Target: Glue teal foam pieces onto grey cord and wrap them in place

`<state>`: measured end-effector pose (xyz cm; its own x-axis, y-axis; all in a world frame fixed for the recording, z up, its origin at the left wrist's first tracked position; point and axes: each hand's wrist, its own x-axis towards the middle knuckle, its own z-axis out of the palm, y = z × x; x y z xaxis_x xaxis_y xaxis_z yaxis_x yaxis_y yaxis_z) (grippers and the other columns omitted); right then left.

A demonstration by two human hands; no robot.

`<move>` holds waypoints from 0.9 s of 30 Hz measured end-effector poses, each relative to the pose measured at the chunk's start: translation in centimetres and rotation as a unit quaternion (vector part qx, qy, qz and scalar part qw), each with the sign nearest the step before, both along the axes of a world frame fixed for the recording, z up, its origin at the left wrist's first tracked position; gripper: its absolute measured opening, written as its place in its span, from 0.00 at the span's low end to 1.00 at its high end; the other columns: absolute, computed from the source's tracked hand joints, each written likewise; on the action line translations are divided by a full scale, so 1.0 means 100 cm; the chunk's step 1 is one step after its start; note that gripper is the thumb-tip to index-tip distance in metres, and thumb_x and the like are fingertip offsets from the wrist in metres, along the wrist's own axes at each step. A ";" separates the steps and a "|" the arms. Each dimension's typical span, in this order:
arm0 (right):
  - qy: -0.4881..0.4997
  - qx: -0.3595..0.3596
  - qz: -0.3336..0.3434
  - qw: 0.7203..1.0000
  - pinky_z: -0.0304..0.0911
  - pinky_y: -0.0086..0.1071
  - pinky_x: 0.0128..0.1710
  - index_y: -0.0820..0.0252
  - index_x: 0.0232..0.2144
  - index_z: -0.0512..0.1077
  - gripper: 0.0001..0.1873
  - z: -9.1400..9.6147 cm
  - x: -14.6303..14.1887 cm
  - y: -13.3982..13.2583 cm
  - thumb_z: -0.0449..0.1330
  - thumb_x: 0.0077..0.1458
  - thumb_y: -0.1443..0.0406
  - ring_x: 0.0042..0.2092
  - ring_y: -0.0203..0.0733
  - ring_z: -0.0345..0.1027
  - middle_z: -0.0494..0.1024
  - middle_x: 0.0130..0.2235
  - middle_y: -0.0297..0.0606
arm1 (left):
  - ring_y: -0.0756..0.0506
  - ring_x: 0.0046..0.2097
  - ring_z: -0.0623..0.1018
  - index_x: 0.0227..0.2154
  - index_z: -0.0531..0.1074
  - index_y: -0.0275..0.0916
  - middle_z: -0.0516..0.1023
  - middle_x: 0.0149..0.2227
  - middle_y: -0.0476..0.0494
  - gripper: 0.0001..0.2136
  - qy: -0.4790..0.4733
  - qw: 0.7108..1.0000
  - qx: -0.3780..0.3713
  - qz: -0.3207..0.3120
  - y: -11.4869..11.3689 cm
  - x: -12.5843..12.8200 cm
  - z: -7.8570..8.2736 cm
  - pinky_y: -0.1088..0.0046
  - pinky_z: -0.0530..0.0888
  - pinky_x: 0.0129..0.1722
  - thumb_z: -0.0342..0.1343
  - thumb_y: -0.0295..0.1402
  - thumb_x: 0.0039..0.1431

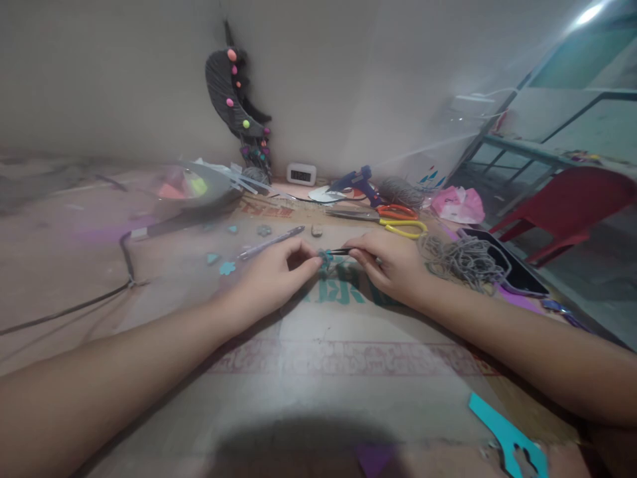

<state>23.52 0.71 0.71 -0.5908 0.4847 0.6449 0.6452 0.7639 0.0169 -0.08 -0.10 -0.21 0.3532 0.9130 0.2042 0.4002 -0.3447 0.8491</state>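
My left hand (276, 273) pinches a small teal flower-shaped craft piece (326, 259) on the cardboard sheet (328, 345). Its fingers are closed on the piece. My right hand (393, 265) is closed on black tweezers (341, 251), whose tips reach the teal piece from the right. Both hands rest low on the cardboard, close together in the middle of the view.
Behind the hands lie a pen (271, 243), yellow and orange scissors (398, 220), a blue glue gun (355, 182), grey yarn (460, 260), small teal cut-outs (227, 267), a clear bowl (192, 189) and a white clock (301, 174). A teal offcut (507, 435) lies near right; a red chair (572, 206) stands right.
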 end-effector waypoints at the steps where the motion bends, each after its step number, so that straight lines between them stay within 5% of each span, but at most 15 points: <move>1: -0.001 -0.001 -0.001 1.000 0.64 0.34 0.34 0.62 0.39 0.78 0.16 0.000 0.000 0.000 0.52 0.69 0.62 0.32 0.41 0.73 0.82 0.31 0.42 | 0.44 0.38 0.76 0.32 0.73 0.41 0.78 0.35 0.48 0.08 0.004 1.000 0.000 0.001 0.000 0.000 0.001 0.66 0.70 0.40 0.55 0.39 0.62; 19: -0.014 0.011 0.009 1.000 0.63 0.33 0.32 0.62 0.39 0.80 0.16 -0.001 0.000 0.001 0.52 0.69 0.63 0.30 0.41 0.72 0.80 0.29 0.40 | 0.43 0.38 0.76 0.32 0.73 0.41 0.79 0.35 0.47 0.08 0.013 1.000 -0.006 0.001 -0.002 0.000 0.003 0.65 0.70 0.41 0.55 0.38 0.62; 27: 0.067 -0.034 0.001 0.997 0.68 0.36 0.39 0.58 0.41 0.77 0.15 -0.003 0.001 0.000 0.52 0.69 0.61 0.39 0.44 0.77 0.83 0.37 0.42 | 0.43 0.38 0.76 0.32 0.73 0.41 0.79 0.34 0.47 0.09 0.005 1.000 0.003 0.012 0.000 -0.001 0.000 0.65 0.71 0.42 0.55 0.41 0.62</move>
